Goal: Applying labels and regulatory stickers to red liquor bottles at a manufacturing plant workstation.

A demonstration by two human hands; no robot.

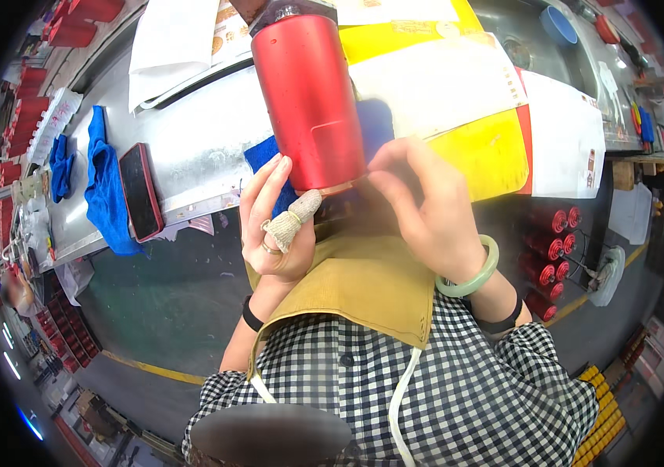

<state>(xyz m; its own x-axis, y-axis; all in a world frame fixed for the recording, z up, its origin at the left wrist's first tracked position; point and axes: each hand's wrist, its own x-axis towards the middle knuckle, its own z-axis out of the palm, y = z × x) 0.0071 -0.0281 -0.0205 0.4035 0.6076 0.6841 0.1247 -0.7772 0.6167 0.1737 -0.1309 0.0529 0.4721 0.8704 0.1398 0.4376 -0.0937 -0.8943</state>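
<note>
A large red metal cylinder (306, 101) lies on the bench with its near end toward me. Its far end meets a dark metal piece (293, 14). My left hand (279, 222) holds the near end from the left, fingers along its side and the thumb, wrapped in a pale cloth finger cover (289, 222), at the rim. At the right of the same rim, my right hand (425, 206) has thumb and forefinger bent together in a pinch. Whatever is between those fingertips is too small or blurred to name. A blue cloth (263, 154) shows beneath the cylinder.
Left on the metal bench (207, 136) lie a phone (140, 191) and a blue rag (106, 187). Yellow boards (487, 152) and white papers (441, 89) cover the right side. A blue bowl (558, 26) is farther back. Red cylinders (554, 249) are stacked at the lower right.
</note>
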